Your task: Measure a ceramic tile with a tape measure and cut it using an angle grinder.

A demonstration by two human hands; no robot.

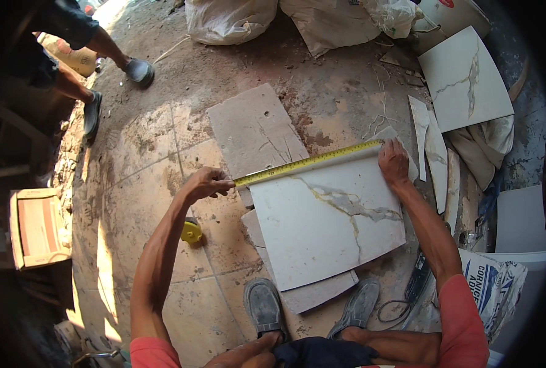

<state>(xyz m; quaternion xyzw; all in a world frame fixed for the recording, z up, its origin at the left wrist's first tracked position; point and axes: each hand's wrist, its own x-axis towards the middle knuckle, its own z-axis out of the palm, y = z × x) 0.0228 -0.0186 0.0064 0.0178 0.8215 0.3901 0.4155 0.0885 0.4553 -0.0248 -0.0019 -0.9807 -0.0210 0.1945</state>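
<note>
A yellow tape measure blade (309, 163) is stretched along the far edge of a white marble-veined tile (297, 233). Just past the tile's far left corner, my left hand (208, 183) is closed on the blade. At the far right corner, my right hand (394, 162) pinches the blade's other end against the tile. The yellow tape case (191, 231) shows beside my left forearm; whether it rests on the floor is unclear. Under the tile lie rough greyish slabs (322, 293), one (254, 126) reaching out beyond its far edge.
My shoes (264, 306) stand at the tile's near edge. To the right are tile offcuts (431, 153), another veined tile (469, 83), a black power tool (418, 279) with a cord, and a printed bag (494, 285). White sacks (230, 21) lie at the back; another person's legs (104, 46) are far left.
</note>
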